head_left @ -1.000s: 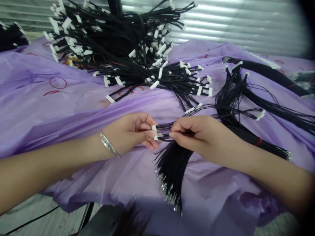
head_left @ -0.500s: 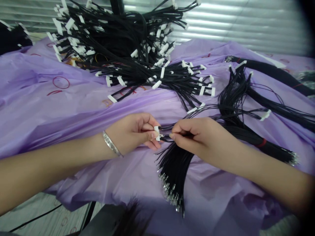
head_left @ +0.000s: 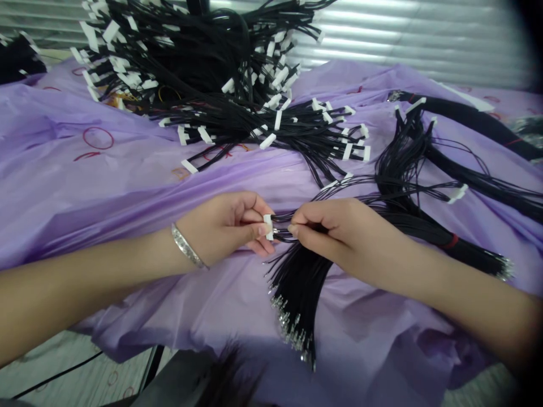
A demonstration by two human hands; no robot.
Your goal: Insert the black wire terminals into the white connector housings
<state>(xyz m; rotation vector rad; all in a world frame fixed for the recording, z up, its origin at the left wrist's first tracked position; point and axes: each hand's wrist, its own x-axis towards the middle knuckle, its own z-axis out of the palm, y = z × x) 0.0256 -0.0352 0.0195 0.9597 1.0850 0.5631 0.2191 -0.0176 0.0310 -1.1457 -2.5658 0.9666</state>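
Between thumb and fingers, my left hand [head_left: 241, 223] pinches a small white connector housing [head_left: 268, 227]. Black wires run from the housing toward the right. My right hand [head_left: 328, 226] is closed in a pinch on a black wire [head_left: 281, 231], whose silvery metal terminal sits at the housing's near side; whether it is inserted cannot be made out. Under my right hand, a fan of loose black wires [head_left: 302, 282] with bare metal terminals hangs toward the table's front.
A large heap of black cables [head_left: 203, 68] with white connectors lies at the back on the purple sheet [head_left: 139, 186]. Red-banded wire bundles [head_left: 445, 237] lie at the right. A red rubber band [head_left: 98, 137] rests at left; window blinds [head_left: 382, 34] stand behind.
Both hands keep their pinches on the connector housing and the wire. The terminal end appears slightly closer to the housing. The whole view has shifted a little.
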